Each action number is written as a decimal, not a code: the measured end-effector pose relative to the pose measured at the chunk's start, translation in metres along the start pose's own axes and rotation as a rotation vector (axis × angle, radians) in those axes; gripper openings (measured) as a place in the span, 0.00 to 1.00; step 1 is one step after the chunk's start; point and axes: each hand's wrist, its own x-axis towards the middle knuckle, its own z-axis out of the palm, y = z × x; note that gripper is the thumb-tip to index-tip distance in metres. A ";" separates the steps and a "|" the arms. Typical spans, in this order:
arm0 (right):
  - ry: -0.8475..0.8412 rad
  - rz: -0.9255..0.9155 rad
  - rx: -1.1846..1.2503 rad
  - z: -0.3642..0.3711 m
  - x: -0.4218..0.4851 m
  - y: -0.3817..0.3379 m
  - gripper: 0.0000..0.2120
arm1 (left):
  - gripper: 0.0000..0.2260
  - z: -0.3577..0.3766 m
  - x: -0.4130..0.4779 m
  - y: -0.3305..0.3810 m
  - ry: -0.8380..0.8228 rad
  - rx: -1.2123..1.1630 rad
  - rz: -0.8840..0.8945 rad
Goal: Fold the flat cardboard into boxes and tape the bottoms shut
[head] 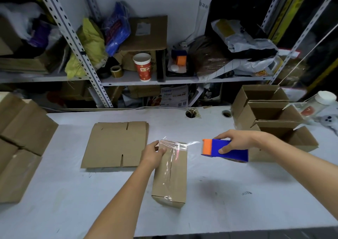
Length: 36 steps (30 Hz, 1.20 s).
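Cardboard box (170,174) on the white table (237,193), flap seam turned up for taping. Gripped at its far end by the left hand (154,153), thumb on top, likely to brace against the pull. Clear tape (184,144) stretched from that end to the blue-and-orange tape dispenser (225,150), clasped in the right hand (236,142) just right of the box. Flat cardboard (115,145) lying left of both hands.

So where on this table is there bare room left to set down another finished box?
The widest bare patch of table is right of the taped box, toward the near edge. Another lies near left, below the flat cardboard. It is crowded at far right with open boxes, and along the left edge with closed boxes.
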 end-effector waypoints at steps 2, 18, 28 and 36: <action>0.019 0.013 0.034 0.004 -0.003 0.011 0.30 | 0.12 0.003 0.000 0.000 -0.004 0.020 0.029; 0.285 0.055 -0.079 0.163 0.074 -0.019 0.24 | 0.14 0.004 -0.015 -0.009 -0.163 -0.047 0.046; 0.122 0.056 0.039 0.198 0.069 0.012 0.44 | 0.10 0.001 -0.022 -0.004 -0.026 -0.293 -0.057; 0.381 -0.046 0.594 0.105 0.027 -0.041 0.29 | 0.13 -0.026 -0.025 0.028 -0.030 -0.401 0.119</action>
